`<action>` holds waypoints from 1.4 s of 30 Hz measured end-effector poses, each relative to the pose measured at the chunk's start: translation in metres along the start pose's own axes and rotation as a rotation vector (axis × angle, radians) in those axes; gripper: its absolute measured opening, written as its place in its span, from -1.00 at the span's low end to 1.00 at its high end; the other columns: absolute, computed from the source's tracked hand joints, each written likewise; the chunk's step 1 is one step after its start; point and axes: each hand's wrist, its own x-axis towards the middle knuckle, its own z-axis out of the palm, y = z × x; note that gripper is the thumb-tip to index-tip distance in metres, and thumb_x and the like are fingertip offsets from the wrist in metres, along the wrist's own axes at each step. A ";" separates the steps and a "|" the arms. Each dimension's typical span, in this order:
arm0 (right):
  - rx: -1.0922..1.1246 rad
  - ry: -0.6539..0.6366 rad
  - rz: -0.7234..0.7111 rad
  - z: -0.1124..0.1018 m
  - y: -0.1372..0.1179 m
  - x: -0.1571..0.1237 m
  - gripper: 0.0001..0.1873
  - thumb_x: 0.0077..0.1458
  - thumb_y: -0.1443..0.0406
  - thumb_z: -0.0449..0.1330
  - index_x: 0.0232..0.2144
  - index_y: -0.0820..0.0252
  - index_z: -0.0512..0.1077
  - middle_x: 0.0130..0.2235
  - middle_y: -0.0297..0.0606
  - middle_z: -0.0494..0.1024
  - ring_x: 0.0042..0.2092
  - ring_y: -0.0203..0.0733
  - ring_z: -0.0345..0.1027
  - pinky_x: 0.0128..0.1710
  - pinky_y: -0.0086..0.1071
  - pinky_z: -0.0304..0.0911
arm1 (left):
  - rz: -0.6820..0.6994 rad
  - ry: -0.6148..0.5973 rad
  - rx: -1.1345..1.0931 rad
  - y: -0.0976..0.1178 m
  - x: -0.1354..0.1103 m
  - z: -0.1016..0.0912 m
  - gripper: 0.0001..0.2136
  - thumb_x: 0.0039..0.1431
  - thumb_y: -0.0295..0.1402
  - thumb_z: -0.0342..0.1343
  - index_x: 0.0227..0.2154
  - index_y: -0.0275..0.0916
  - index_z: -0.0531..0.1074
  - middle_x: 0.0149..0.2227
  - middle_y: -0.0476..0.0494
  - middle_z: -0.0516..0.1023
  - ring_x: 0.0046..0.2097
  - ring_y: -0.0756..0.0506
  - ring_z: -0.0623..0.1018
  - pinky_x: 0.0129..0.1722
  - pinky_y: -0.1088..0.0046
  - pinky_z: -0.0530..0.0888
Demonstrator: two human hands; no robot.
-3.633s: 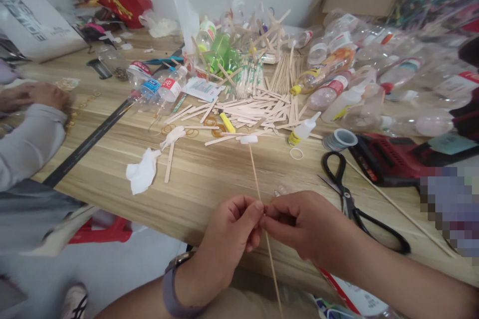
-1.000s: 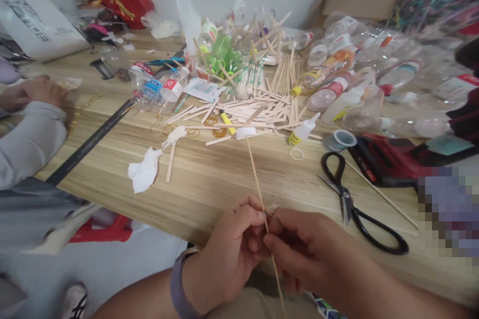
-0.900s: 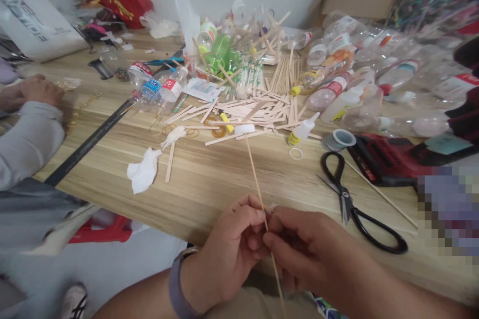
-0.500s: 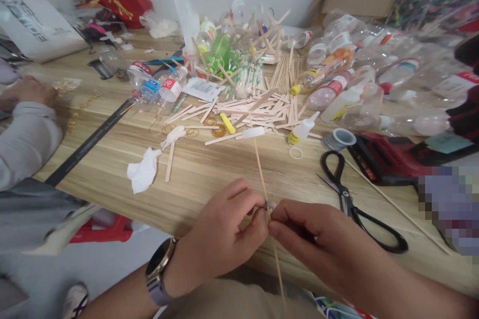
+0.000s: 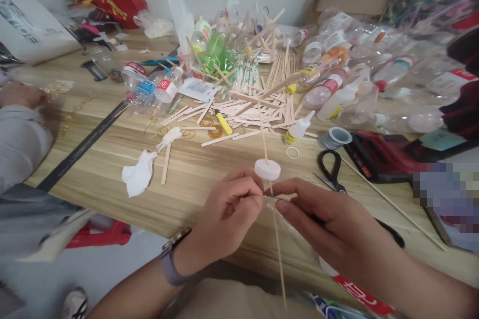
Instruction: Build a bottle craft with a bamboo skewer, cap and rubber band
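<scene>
A thin wooden skewer [image 5: 278, 246] runs between my hands, passing through a thick white disc [image 5: 267, 170] just beyond my fingertips. A small green band shows on the skewer by my fingers. My right hand [image 5: 318, 214] pinches the skewer at that band between thumb and forefinger. Beside it, the fingers of my left hand [image 5: 228, 209] are pressed together; what they grip is too small to make out. Clear plastic shows behind my fingertips. A bottle with a red label [image 5: 361, 295] lies partly hidden under my right hand.
Black scissors [image 5: 330, 169], a tape roll [image 5: 335, 137] and a glue bottle [image 5: 298, 128] lie close ahead. Craft sticks [image 5: 247, 109] and plastic bottles [image 5: 325, 87] crowd the back. A red-black power tool [image 5: 385, 154] lies right. Another person's sleeve [image 5: 22, 134] is at left.
The white disc now sits nearer my hands, and the skewer sticks out beyond it. My right fingers have loosened slightly, and the red-labelled bottle has come into sight beneath my right hand.
</scene>
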 end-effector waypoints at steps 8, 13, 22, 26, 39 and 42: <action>-0.007 0.106 -0.002 -0.002 0.004 0.001 -0.71 0.25 0.17 -0.03 -0.12 0.11 0.40 -0.65 -0.46 0.30 -0.61 -0.30 0.12 -0.61 -0.41 0.02 | -0.048 0.146 -0.114 -0.004 0.008 0.015 -0.76 0.09 -0.57 -0.05 -0.64 -0.22 0.26 -0.39 -0.02 0.35 -0.30 -0.03 0.36 -0.31 0.48 0.26; -0.013 0.133 -0.104 -0.005 0.012 0.005 -0.73 0.22 0.31 -0.02 -0.18 0.05 0.47 -0.32 -0.32 0.61 -0.32 -0.23 0.47 -0.32 -0.42 0.29 | -0.039 0.133 -0.043 -0.006 0.015 0.014 -0.77 0.08 -0.58 -0.06 -0.64 -0.22 0.26 -0.37 -0.02 0.40 -0.29 -0.03 0.38 -0.28 0.48 0.27; -0.046 0.141 -0.095 -0.004 0.018 0.010 -0.76 0.20 0.34 -0.02 -0.29 0.12 0.46 -0.40 -0.34 0.58 -0.41 -0.27 0.41 -0.40 -0.43 0.23 | -0.171 0.083 -0.103 -0.009 0.022 0.014 -0.81 0.03 -0.51 -0.06 -0.65 -0.23 0.27 -0.38 -0.03 0.47 -0.30 -0.04 0.40 -0.30 0.50 0.29; -0.031 0.134 0.021 -0.005 0.020 0.012 -0.77 0.18 0.26 0.00 -0.27 0.14 0.45 -0.68 -0.51 0.21 -0.63 -0.33 0.05 -0.61 -0.43 -0.05 | -0.318 0.083 -0.173 -0.009 0.024 0.015 -0.82 0.01 -0.47 -0.04 -0.66 -0.23 0.27 -0.41 -0.04 0.45 -0.34 -0.04 0.37 -0.31 0.48 0.28; 0.120 0.064 0.140 -0.005 0.024 0.014 -0.72 0.14 0.17 0.03 -0.30 0.17 0.48 -0.66 -0.53 0.07 -0.59 -0.36 -0.13 -0.59 -0.41 -0.19 | -0.284 0.087 -0.617 -0.024 0.020 0.027 -0.82 -0.01 -0.48 0.02 -0.68 -0.27 0.27 -0.42 0.00 0.44 -0.55 0.11 0.20 -0.54 0.52 0.14; 0.090 0.058 0.155 -0.005 0.022 0.015 -0.72 0.13 0.17 0.03 -0.32 0.17 0.48 -0.67 -0.53 0.05 -0.58 -0.35 -0.10 -0.57 -0.41 -0.16 | -0.325 0.032 -0.789 -0.027 0.023 0.026 -0.83 -0.02 -0.45 0.04 -0.67 -0.29 0.27 -0.48 0.02 0.41 -0.58 0.13 0.22 -0.60 0.57 0.12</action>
